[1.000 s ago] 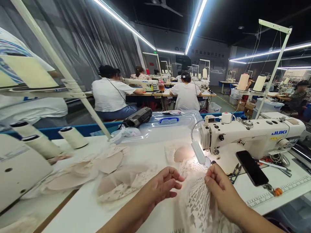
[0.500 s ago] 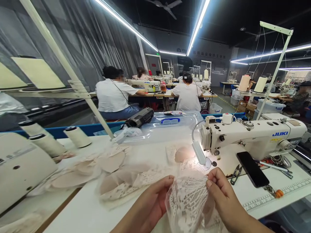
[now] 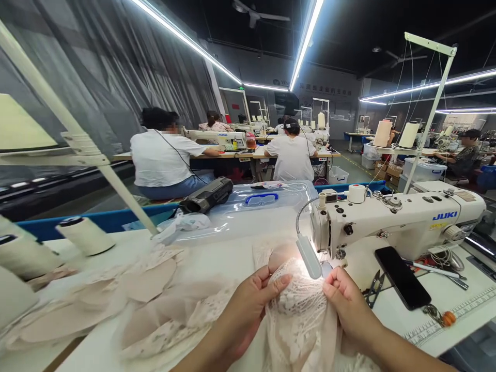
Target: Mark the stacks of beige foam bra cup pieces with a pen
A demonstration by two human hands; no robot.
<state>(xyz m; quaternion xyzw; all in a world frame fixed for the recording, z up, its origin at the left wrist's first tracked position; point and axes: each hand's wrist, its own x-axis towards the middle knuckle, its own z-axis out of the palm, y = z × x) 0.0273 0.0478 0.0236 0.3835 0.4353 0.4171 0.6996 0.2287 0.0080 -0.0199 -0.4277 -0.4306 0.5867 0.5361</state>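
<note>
A pale lace fabric piece (image 3: 300, 315) hangs between my two hands in front of the sewing machine (image 3: 395, 217). My left hand (image 3: 258, 294) pinches its upper left edge between thumb and fingers. On the other side, my right hand (image 3: 344, 294) grips the upper right edge close to the needle area. The machine's small lamp (image 3: 310, 257) lights the top of the lace, and its head hides part of the needle plate. Behind the lace, a beige moulded cup (image 3: 282, 257) shows in part.
More lace and beige cup pieces (image 3: 155, 281) lie on the table at left, near thread cones (image 3: 85, 236). Thread snips (image 3: 374, 289), a black phone (image 3: 403, 277) and a printed ruler (image 3: 445, 321) are at right. A clear lidded box (image 3: 240, 219) stands behind; co-workers sit farther off.
Both hands have raised the lace slightly toward the lamp and needle area. My left hand has turned, its thumb now lying over the lace. The view has shifted a little to the right.
</note>
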